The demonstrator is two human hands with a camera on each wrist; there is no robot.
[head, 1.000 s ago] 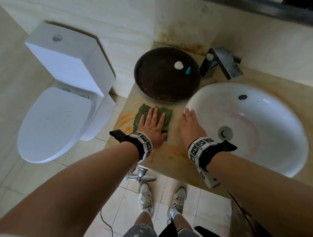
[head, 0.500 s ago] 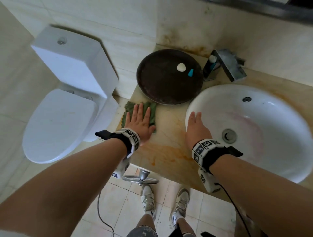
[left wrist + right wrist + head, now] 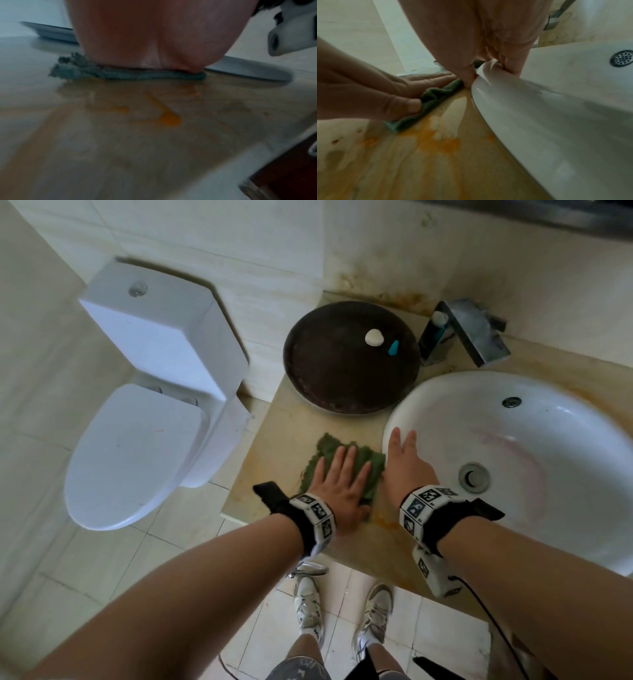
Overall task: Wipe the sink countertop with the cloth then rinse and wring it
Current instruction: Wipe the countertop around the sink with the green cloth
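A green cloth lies flat on the beige stone countertop, just left of the white basin. My left hand presses down on it with straight, spread fingers; the cloth's edge shows under my palm in the left wrist view. My right hand rests flat on the basin's left rim, fingers straight, holding nothing. Orange smears mark the countertop in front of the cloth.
A dark round tray with a white lump and a blue piece sits behind the cloth. A metal tap stands at the wall. A white toilet is to the left, below the counter edge.
My left hand has slid the cloth rightward from the counter's left edge to beside the basin. My right hand has stayed on the basin rim.
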